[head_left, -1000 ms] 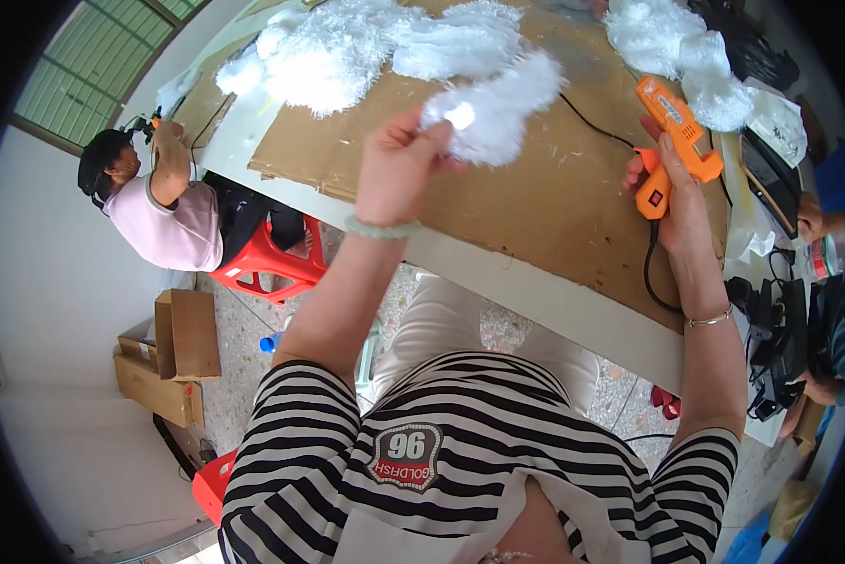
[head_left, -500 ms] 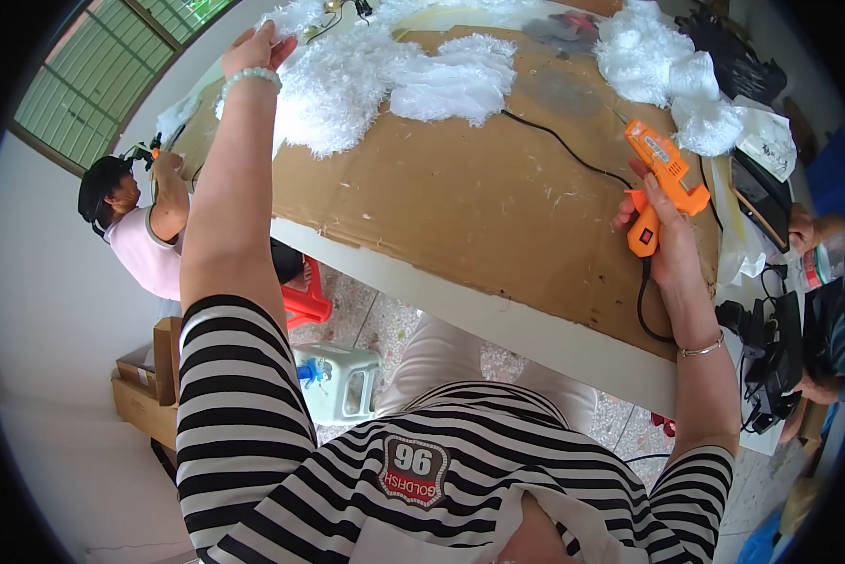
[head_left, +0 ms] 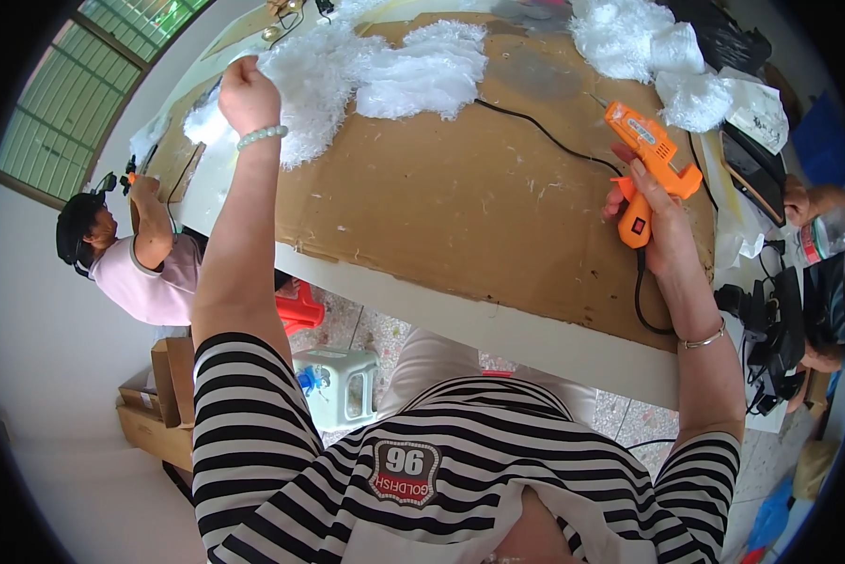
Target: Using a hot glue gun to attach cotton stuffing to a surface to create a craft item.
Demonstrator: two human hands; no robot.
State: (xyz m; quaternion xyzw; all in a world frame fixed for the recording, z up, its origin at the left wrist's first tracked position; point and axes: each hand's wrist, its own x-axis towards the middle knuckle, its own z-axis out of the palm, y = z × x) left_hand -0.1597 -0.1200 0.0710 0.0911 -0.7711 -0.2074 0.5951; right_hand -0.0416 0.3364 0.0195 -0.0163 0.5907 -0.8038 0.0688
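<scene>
My right hand [head_left: 662, 211] is wrapped round the handle of an orange hot glue gun [head_left: 643, 136], its metal nozzle pointing to the far left. The gun is held above the right part of a cardboard sheet [head_left: 479, 207]. Farther off on the left, my left hand [head_left: 250, 97] is closed in a pinch at the edge of a heap of fluffy white fringed material [head_left: 300, 89]. What sits between those fingertips, if anything, is too small to make out. Flatter white pieces [head_left: 422, 70] lie beside the heap, farther right.
More white fringed bundles [head_left: 620, 42] and a black plastic bag [head_left: 723, 38] lie far right. A black cord [head_left: 549, 136] crosses the cardboard. One person [head_left: 145, 268] works at the left; another's hand [head_left: 798, 199] holds a black flat device [head_left: 753, 179]. Below stands a pale stool [head_left: 338, 385].
My left hand has drawn back toward me from the far edge, and its fingers have closed into a pinch. My right hand still holds the glue gun in nearly the same place.
</scene>
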